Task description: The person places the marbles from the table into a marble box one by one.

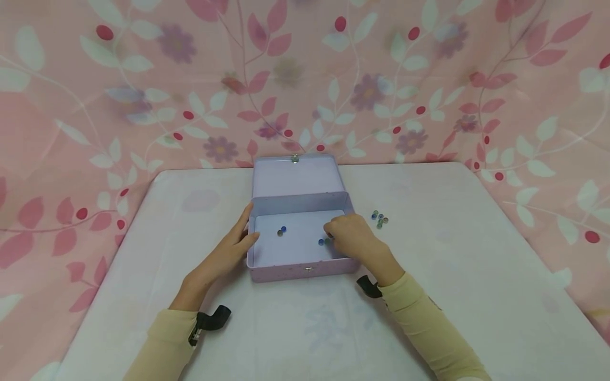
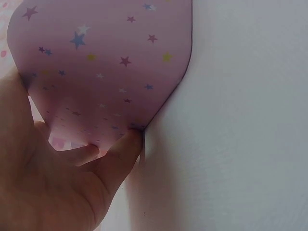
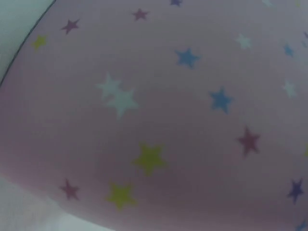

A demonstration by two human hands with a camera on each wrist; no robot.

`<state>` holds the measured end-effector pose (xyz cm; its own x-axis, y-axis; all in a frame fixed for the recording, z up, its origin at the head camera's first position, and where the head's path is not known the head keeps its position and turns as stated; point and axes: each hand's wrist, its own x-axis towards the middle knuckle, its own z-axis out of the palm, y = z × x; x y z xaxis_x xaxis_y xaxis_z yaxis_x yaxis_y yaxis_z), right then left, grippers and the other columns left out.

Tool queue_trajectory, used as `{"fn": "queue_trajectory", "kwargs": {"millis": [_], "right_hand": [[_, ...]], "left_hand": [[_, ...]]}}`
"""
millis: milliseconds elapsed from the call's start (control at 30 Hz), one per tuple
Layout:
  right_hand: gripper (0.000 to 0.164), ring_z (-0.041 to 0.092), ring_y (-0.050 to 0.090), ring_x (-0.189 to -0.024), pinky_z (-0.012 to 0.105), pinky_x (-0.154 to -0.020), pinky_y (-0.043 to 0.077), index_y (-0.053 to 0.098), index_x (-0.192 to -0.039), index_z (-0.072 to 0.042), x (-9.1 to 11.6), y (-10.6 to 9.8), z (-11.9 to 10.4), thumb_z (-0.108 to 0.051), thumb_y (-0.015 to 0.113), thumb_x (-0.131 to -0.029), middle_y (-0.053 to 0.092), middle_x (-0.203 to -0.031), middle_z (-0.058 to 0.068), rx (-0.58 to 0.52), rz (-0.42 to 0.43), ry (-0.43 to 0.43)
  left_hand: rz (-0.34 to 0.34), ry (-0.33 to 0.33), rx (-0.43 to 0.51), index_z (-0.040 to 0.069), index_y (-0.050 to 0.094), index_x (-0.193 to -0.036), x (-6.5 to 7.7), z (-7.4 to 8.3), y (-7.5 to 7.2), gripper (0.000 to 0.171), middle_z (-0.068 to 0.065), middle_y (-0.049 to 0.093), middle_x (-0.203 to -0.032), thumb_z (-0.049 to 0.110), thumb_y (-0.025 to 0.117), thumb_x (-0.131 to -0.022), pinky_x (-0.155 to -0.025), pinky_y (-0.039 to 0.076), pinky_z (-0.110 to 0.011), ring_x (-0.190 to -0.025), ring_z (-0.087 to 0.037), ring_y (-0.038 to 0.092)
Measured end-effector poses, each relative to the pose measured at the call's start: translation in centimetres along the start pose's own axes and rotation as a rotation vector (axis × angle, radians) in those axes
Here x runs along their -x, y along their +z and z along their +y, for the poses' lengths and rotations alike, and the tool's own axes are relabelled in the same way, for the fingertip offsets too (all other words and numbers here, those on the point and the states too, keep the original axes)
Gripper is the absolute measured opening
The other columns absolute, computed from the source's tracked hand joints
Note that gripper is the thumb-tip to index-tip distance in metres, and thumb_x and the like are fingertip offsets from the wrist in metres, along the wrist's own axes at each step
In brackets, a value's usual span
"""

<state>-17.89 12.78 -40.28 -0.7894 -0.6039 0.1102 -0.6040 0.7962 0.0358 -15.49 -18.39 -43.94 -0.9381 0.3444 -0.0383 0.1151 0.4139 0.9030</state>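
A lilac metal box (image 1: 305,272) stands on the table with its lid (image 1: 296,177) folded back. My left hand (image 1: 234,244) grips its left wall, thumb over the rim; in the left wrist view, fingers (image 2: 122,156) press the star-printed outside. Inside the box reaches my right hand (image 1: 353,238), its fingers bent down by the right side. Beside those fingertips lie a blue marble (image 1: 321,242) and a green marble (image 1: 327,241); I cannot tell whether the fingers pinch one. Farther left in the box, a blue marble (image 1: 283,229) and a brownish marble (image 1: 279,233) sit together.
Several glass marbles (image 1: 380,217) lie loose on the white tablecloth (image 1: 452,254), right of the box. Behind the table hangs a pink floral cloth (image 1: 305,79). The right wrist view is filled by the box's star-printed outer wall (image 3: 192,125).
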Motion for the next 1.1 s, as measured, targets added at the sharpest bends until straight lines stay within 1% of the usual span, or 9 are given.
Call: {"fn": "queue_trajectory", "kwargs": {"millis": [67,167,300,433,600,733,867,1000,1100], "right_hand": [[0.014,0.016,0.065,-0.065,0.032,-0.06,0.053,0.076,-0.083,-0.014,0.0,0.0,0.0,-0.001,0.076,-0.077,0.074,-0.078,0.0,0.001,-0.006,0.003],[0.017,0.017,0.065,-0.069,0.033,-0.064,0.054,0.076,-0.088,-0.013,-0.1,-0.3,0.0,0.001,0.073,-0.078,0.075,-0.083,0.0,-0.034,-0.041,0.019],[0.022,0.017,0.066,-0.078,0.034,-0.071,0.056,0.075,-0.099,-0.011,-0.1,-0.9,0.2,0.002,0.067,-0.083,0.075,-0.094,0.001,-0.12,-0.092,0.066],[0.024,0.017,0.066,-0.083,0.034,-0.073,0.056,0.073,-0.106,-0.009,0.1,-1.6,0.6,0.003,0.062,-0.087,0.074,-0.1,0.004,-0.207,-0.097,0.087],[0.024,0.02,0.067,-0.089,0.037,-0.078,0.057,0.073,-0.106,-0.007,0.6,-2.7,1.3,0.002,0.059,-0.09,0.074,-0.102,0.007,-0.252,-0.04,0.073],[0.019,0.021,0.066,-0.091,0.038,-0.083,0.057,0.073,-0.102,-0.008,1.1,-3.8,2.4,0.001,0.061,-0.09,0.072,-0.099,0.005,-0.251,0.047,0.088],[0.019,0.021,0.065,-0.09,0.038,-0.083,0.057,0.073,-0.102,-0.009,1.6,-4.5,3.6,0.0,0.061,-0.09,0.071,-0.098,0.005,-0.258,0.108,0.119],[0.019,0.022,0.063,-0.087,0.041,-0.081,0.055,0.072,-0.103,-0.008,2.1,-4.8,5.0,-0.001,0.059,-0.091,0.071,-0.096,0.006,-0.272,0.115,0.181],[0.018,0.022,0.061,-0.082,0.041,-0.077,0.054,0.072,-0.102,-0.007,2.4,-4.7,6.2,-0.003,0.059,-0.09,0.069,-0.091,0.006,-0.275,0.086,0.239]], "left_hand": [[-0.002,0.0,0.007,0.044,-0.004,-0.158,0.0,0.0,0.0,0.072,0.008,-0.005,-0.168,0.035,0.044,-0.105,-0.116,0.024,-0.066,-0.151,-0.048,0.013],[-0.004,-0.006,0.011,0.045,-0.004,-0.157,0.1,-0.1,0.1,0.071,0.008,-0.006,-0.168,0.037,0.044,-0.105,-0.114,0.026,-0.067,-0.151,-0.048,0.013],[-0.006,-0.01,0.013,0.045,-0.005,-0.157,0.1,0.0,0.1,0.071,0.007,-0.006,-0.168,0.038,0.044,-0.105,-0.112,0.03,-0.067,-0.151,-0.048,0.013],[-0.008,-0.01,0.015,0.045,-0.005,-0.157,0.1,0.0,0.1,0.071,0.006,-0.006,-0.168,0.035,0.043,-0.106,-0.111,0.03,-0.067,-0.151,-0.048,0.013],[-0.002,-0.01,0.006,0.046,-0.005,-0.157,0.1,0.0,0.0,0.071,0.006,-0.006,-0.168,0.033,0.043,-0.106,-0.113,0.028,-0.066,-0.151,-0.047,0.013],[0.002,-0.005,0.002,0.046,-0.005,-0.157,0.0,0.2,0.0,0.071,0.008,-0.006,-0.168,0.033,0.044,-0.106,-0.115,0.025,-0.065,-0.151,-0.047,0.013],[-0.004,-0.01,0.007,0.045,-0.005,-0.157,0.1,0.2,0.0,0.071,0.008,-0.006,-0.168,0.034,0.043,-0.106,-0.114,0.027,-0.066,-0.151,-0.048,0.013],[-0.004,-0.013,0.004,0.045,-0.005,-0.157,0.1,0.2,0.1,0.071,0.008,-0.006,-0.168,0.034,0.043,-0.106,-0.114,0.026,-0.067,-0.151,-0.048,0.013],[-0.003,-0.016,-0.001,0.045,-0.006,-0.157,0.1,0.1,0.1,0.071,0.007,-0.006,-0.168,0.035,0.043,-0.106,-0.114,0.025,-0.067,-0.151,-0.048,0.013]]}}
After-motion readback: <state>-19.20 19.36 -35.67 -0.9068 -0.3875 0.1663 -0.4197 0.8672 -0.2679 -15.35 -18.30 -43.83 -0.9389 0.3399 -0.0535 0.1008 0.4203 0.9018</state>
